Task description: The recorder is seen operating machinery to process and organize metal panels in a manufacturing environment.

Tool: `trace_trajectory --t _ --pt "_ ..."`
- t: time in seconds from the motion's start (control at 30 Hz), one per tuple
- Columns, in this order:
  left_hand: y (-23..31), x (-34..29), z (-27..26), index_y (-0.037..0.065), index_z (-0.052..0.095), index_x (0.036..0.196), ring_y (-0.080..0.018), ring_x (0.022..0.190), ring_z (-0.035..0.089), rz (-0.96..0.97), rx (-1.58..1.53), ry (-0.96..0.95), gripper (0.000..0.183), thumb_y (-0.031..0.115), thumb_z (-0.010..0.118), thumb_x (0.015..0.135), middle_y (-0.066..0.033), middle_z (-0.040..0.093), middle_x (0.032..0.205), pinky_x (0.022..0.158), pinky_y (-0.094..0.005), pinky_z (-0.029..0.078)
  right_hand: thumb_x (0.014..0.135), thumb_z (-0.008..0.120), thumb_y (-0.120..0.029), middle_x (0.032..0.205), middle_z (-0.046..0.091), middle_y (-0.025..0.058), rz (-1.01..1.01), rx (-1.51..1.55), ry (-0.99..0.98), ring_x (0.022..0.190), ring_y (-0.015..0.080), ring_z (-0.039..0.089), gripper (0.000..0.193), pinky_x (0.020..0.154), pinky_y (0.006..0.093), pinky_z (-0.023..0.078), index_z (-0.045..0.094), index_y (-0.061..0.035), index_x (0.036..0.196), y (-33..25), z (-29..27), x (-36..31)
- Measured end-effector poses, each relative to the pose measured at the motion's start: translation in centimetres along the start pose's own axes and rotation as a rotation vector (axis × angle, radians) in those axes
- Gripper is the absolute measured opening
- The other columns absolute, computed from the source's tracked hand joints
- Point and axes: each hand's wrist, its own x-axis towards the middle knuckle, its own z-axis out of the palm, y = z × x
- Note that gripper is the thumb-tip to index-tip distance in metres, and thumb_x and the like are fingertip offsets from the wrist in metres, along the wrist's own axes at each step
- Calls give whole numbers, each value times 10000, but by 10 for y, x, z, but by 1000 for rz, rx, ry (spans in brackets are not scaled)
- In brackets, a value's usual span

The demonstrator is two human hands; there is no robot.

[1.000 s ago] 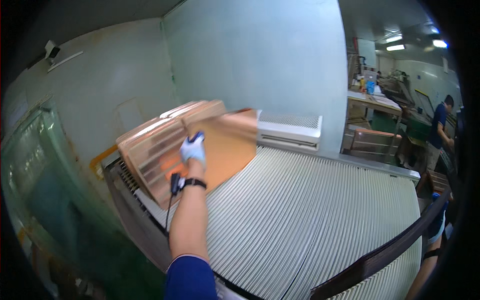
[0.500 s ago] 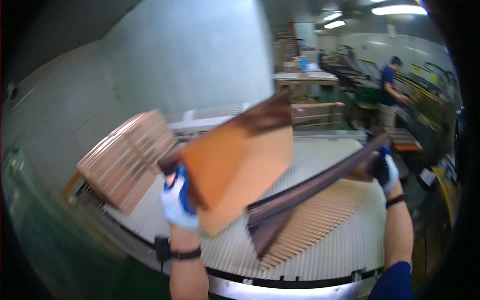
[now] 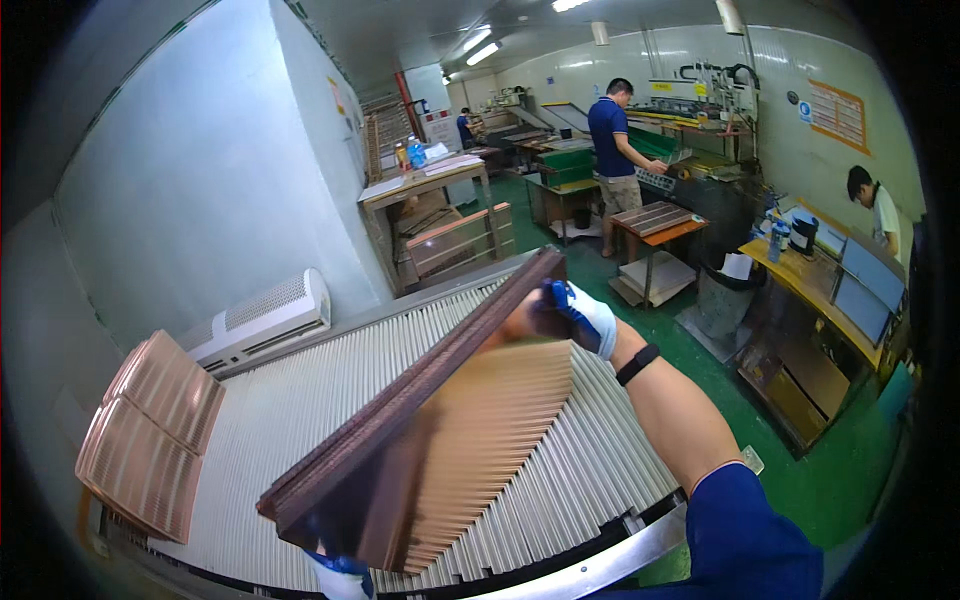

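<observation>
A stack of thin dark brown panels [image 3: 420, 385] stands tilted on edge across the roller table, running from lower left to upper right. Its front face is tan and striped. My right hand [image 3: 580, 318], in a white and blue glove, is closed around the upper right end; motion smears its fingers a little. At the lower left end is my left hand [image 3: 340, 578], gloved alike, against the stack's underside. Panels and the frame's lower edge hide most of its fingers.
The roller table [image 3: 270, 420] lies beneath. Copper-coloured slotted panels [image 3: 150, 430] lean at its left end, near a white vented unit [image 3: 260, 315]. Beyond are a wooden workbench [image 3: 430, 185], an orange-topped stand [image 3: 655, 222], a bin [image 3: 725, 290], a yellow-edged desk [image 3: 800, 270] and several people.
The orange panel previously in my left hand no longer shows separately. My left hand has dropped to the stack's lower end, the stack has swung steeper, and the view has turned right.
</observation>
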Motion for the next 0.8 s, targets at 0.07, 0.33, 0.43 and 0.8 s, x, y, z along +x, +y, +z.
trace_trajectory --t 0.07,0.33,0.43,0.8 --pt "-29 9 -29 21 495 1345 -250 1073 590 61 240 54 516 423 481 1021 -133 585 1244 987 -409 463 911 715 -250 935 624 -46 15 20 79 836 39 585 264 733 216 481 617 -87 1095 -9 11 2" --pt "-24 7 12 -41 612 1201 -203 876 615 145 308 207 336 206 524 992 -114 667 1022 808 -336 515 934 710 -212 903 655 -41 -56 -34 134 817 44 582 158 749 228 475 670 -82 1013 10 -12 9" --pt "-17 -8 13 -73 654 1175 -189 852 640 136 261 242 280 75 570 952 -122 699 985 772 -306 517 940 702 -244 940 654 -44 -17 70 157 857 43 577 198 785 234 471 668 -84 1054 1 2 8" --pt "-20 22 30 29 608 1149 -166 771 557 435 602 326 346 333 500 1021 -52 615 927 716 -315 500 943 692 -314 904 610 -63 -41 37 133 800 41 543 247 726 215 448 633 -97 1044 -6 11 -1"
